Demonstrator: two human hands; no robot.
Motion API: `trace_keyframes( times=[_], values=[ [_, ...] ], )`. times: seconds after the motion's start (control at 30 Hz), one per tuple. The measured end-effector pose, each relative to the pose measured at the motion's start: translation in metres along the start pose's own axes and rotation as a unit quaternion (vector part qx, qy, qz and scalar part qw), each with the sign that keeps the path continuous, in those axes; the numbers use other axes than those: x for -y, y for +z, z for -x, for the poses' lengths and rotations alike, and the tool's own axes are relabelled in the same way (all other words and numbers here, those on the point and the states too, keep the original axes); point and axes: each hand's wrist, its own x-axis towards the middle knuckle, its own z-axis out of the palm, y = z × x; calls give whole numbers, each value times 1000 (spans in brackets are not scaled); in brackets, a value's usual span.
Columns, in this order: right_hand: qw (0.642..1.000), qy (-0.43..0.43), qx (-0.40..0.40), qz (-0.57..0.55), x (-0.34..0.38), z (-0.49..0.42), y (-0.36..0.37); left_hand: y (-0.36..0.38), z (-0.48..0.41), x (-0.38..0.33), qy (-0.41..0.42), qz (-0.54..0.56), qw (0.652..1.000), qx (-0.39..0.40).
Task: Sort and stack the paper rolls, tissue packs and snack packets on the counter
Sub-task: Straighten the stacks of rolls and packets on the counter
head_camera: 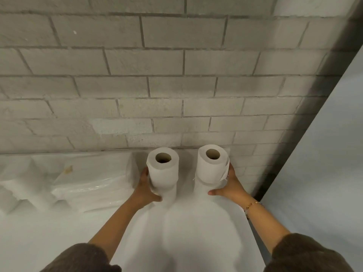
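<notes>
White paper rolls (162, 169) upright, lower centre of frame, on white counter (186, 232) by grey brick wall (157, 85). Left hand (146, 190) curls round left stack (167, 190), right hand (230, 186) round right stack (211, 171). Axes vertical, stacks apart.

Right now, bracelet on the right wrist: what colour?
Gold: the bracelet is a thin chain, seen best in the head view.
</notes>
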Motion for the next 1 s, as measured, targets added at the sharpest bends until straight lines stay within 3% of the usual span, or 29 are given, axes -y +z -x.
trace_keyframes(
  times=[0.13,0.33,0.6,0.8,1.0],
  values=[
    [999,35,16,8,-11,-6,3,2,-8,4,22,21,999,16],
    [998,61,-31,11,-15,-11,10,5,-17,6,35,48,998,31],
    [995,71,-70,24,-15,-13,22,25,-28,1,15,54,998,-3],
    [996,37,-75,25,-1,-13,32,46,-37,-3,18,86,996,-25],
    [997,9,-75,-6,0,-20,45,60,-43,-10,83,101,990,-60]
  ],
)
